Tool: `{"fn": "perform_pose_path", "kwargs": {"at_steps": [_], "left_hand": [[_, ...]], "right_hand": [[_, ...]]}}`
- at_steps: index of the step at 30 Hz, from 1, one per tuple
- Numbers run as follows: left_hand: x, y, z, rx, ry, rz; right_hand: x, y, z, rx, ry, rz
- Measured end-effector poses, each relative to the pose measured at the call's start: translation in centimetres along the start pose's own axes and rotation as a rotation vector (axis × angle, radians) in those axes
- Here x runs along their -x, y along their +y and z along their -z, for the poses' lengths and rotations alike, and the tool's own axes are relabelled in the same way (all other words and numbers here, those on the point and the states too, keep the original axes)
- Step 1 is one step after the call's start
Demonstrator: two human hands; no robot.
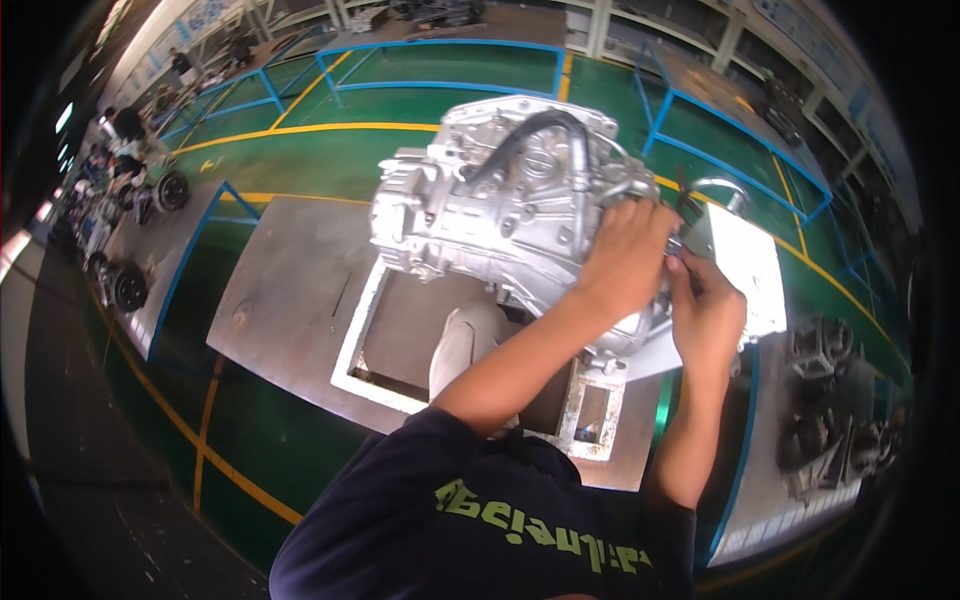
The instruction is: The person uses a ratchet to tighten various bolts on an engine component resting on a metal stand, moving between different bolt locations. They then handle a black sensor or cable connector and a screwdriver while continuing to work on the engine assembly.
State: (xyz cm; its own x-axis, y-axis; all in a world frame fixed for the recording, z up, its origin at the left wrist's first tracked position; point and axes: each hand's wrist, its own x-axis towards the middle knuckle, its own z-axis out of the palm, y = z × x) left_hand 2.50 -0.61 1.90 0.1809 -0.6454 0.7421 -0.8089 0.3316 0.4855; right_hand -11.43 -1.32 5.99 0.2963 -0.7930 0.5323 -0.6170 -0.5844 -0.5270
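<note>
A silver cast-metal gearbox (500,215) stands in front of me, with a thick black hose (530,128) arching over its top. My left hand (630,255) reaches across to the gearbox's right end, its fingers curled down and closed; what they grip is hidden beneath them. Close beside it, my right hand (708,305) pinches a small shiny metal part (675,243) between thumb and fingers. The two hands nearly meet there, and the part's exact kind is too small to tell. A white metal box (742,265) sits just right of the hands.
The gearbox rests over a white frame (350,352) on a worn metal-topped table (275,270). Farther benches with blue legs (450,43) hold loose parts. Metal castings (825,430) lie on a bench at the right. Dark wheel-like parts (130,288) are at the left.
</note>
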Motion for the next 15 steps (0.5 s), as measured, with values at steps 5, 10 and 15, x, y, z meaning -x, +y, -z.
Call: {"fn": "perform_pose_path", "kwargs": {"at_steps": [5, 10, 15], "left_hand": [[-0.5, -0.1, -0.4, -0.072, -0.021, -0.053], [-0.7, -0.5, -0.1, -0.141, -0.018, -0.068], [-0.4, -0.2, -0.5, -0.146, -0.080, -0.051]], "right_hand": [[-1.5, 1.3, 0.2, -0.075, 0.000, -0.106], [-1.9, -0.5, 0.4, 0.028, -0.016, -0.091], [2.4, 2.7, 3.9, 0.030, -0.244, 0.022]]}}
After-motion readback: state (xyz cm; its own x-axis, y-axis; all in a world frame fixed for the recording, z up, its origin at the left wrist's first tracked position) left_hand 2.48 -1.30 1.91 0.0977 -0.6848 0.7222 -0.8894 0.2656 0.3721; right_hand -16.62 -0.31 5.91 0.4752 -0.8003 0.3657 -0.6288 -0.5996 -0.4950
